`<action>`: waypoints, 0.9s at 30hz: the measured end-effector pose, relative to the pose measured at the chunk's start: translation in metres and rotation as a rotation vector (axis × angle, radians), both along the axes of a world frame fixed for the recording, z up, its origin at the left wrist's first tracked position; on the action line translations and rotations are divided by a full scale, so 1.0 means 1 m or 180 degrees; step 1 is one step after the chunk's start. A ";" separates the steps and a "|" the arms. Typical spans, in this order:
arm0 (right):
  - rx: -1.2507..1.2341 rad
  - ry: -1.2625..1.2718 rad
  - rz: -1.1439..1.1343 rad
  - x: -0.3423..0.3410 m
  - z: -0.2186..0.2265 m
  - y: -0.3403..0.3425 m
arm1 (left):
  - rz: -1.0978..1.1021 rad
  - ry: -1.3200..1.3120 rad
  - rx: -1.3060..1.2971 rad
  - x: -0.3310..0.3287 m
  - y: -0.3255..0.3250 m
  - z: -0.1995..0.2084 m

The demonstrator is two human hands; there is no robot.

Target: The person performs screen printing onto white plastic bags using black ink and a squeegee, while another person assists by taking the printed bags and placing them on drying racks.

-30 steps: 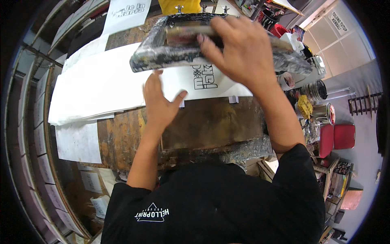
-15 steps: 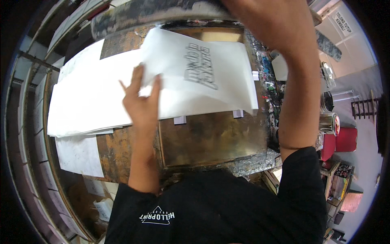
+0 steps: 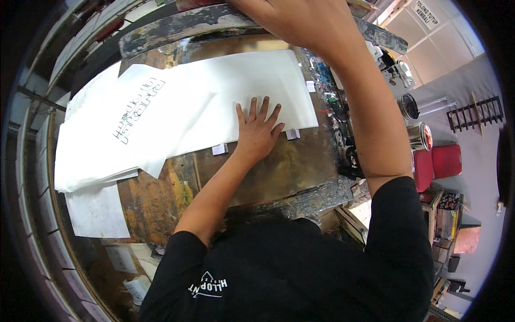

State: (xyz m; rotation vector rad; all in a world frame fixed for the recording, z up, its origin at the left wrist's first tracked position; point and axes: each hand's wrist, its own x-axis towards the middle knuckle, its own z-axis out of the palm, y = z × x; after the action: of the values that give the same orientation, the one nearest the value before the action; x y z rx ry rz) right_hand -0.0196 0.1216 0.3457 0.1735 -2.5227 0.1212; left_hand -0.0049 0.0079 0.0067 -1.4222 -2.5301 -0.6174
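My left hand [image 3: 258,130] lies flat with spread fingers on a blank white sheet [image 3: 279,70]. That sheet rests on a worn brown-gold board [image 3: 300,161] with small white tabs [image 3: 220,149] along its edges. At its left, a white sheet with outlined black lettering [image 3: 137,110] lies askew, overlapping a pile of white paper [image 3: 80,145]. My right hand [image 3: 306,19] reaches to the top of the view, by a paint-stained bar [image 3: 188,27]. Its fingers run out of the picture, so its grip is hidden.
Paint-splattered table edge [image 3: 338,107] runs along the right. Beyond it stand cans [image 3: 420,136], a dark jar [image 3: 407,106] and a red chair [image 3: 446,161]. Shelving racks [image 3: 48,214] line the left side. Another white sheet [image 3: 96,212] sticks out below the pile.
The lettered sheet has moved left off the board onto the pile. My left hand has shifted right and flattened on the blank sheet. The view has shifted too.
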 end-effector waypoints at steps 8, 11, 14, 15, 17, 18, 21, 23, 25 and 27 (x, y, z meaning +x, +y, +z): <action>-0.0171 -0.0640 -0.0360 -0.002 -0.002 0.005 | -0.0005 -0.0136 -0.0194 -0.004 0.006 -0.029; -0.0269 -0.0793 -0.0455 -0.006 0.006 -0.001 | 0.0084 -0.0147 -0.0121 0.004 0.018 -0.034; -0.0328 -0.0848 -0.0407 -0.006 0.006 -0.004 | 0.0192 -0.0060 -0.0114 0.005 0.018 -0.016; -0.0295 -0.0758 -0.0339 -0.004 -0.001 -0.003 | 0.0221 -0.0088 -0.0059 0.003 0.012 -0.001; -0.0135 -0.0395 -0.0168 0.005 -0.021 -0.002 | 0.0325 -0.0044 0.0371 -0.002 -0.012 0.040; -0.0066 -0.0212 -0.0133 0.010 -0.035 0.000 | 0.0502 -0.0801 0.1470 -0.005 -0.030 0.063; 0.0423 0.0482 0.0089 0.033 -0.087 0.006 | 0.0064 -0.3068 0.3684 -0.016 -0.109 0.116; 0.0197 -0.0266 0.0427 0.061 -0.123 0.000 | 0.0072 -0.3441 0.3442 -0.005 -0.147 0.118; 0.0080 -0.1455 0.0581 0.081 -0.147 0.001 | 0.1182 -0.2496 0.1997 0.010 -0.163 0.095; -0.0223 -0.1771 0.0383 0.099 -0.186 -0.011 | 0.1504 -0.1786 0.1260 0.021 -0.173 0.064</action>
State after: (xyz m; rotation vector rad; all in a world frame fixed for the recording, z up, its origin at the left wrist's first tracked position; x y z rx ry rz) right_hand 0.0792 0.1105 0.1592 0.2971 -3.0540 0.3470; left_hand 0.0161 -0.1652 0.0709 -0.5336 -2.7558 -1.4663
